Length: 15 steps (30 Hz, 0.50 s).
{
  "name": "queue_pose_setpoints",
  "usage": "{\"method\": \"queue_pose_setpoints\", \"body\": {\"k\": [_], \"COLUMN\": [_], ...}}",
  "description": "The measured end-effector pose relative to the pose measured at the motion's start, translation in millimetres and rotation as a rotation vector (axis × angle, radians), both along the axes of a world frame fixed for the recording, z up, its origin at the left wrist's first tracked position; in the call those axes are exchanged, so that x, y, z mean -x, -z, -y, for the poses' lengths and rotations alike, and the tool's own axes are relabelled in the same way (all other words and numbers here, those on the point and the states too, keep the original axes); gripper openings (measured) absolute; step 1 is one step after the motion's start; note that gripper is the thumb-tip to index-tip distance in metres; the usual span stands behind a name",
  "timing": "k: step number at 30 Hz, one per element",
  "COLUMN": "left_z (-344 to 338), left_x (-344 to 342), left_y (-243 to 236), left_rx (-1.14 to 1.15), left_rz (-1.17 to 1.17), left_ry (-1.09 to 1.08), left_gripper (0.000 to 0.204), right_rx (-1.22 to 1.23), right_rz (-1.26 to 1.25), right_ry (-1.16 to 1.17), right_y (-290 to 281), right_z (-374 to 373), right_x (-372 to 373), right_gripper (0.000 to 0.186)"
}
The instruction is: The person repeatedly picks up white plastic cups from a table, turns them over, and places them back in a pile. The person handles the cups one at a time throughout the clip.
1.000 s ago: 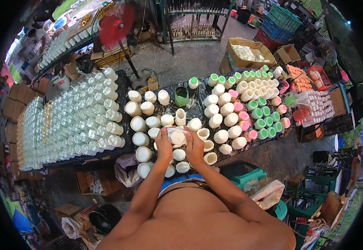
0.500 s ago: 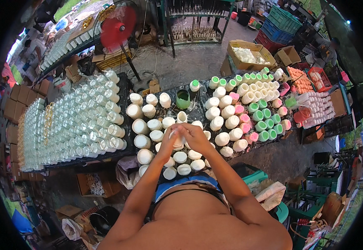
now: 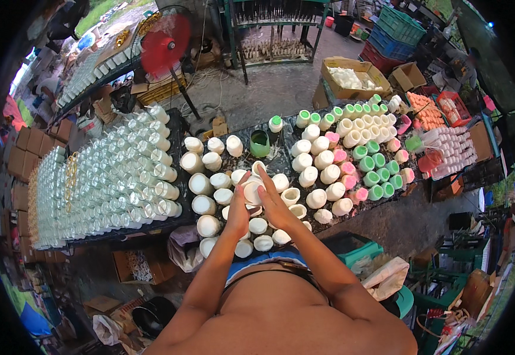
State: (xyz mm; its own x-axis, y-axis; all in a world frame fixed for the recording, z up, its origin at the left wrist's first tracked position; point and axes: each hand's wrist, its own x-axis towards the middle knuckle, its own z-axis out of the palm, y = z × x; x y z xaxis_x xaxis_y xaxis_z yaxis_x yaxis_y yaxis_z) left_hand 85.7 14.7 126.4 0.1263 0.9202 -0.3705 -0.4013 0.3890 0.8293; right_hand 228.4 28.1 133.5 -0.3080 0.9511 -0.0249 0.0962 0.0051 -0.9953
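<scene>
The black-covered table (image 3: 280, 158) spreads before me, with the rows of glass jars (image 3: 121, 160) off to my left; nearer in stand the white wax-like cylinders, and past them the green cup (image 3: 260, 150); my left hand (image 3: 237, 214) and right hand (image 3: 275, 207) face each other, fingers nearly straight, grasping one white cylinder (image 3: 253, 193) between them, just above the others; whether every fingertip touches it I cannot tell. To handle it well, I judge, I should press evenly from both palms, since a wax-like wall could dent under a single thumb; keep it centred between the hands so that it does not slip; and hold my wrists clear of the hollow white cups (image 3: 291, 196) just beside my right hand.
</scene>
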Motion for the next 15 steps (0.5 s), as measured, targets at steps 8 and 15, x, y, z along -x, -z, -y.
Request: {"method": "queue_pose_setpoints", "body": {"k": [8,15], "left_z": [-3,-11], "left_x": [-17,-5], "left_y": [6,22], "left_rx": [0.028,0.097], "left_rz": [0.036,0.070], "left_ry": [-0.340,-0.474], "left_gripper": [0.050,0.042], "right_rx": [-0.031,-0.115], "right_rz": [-0.129,0.049], "right_ry": [0.098,0.295], "right_y": [4,5], "right_z": [8,16], "right_x": [2,3], "right_gripper": [0.061,0.050]}}
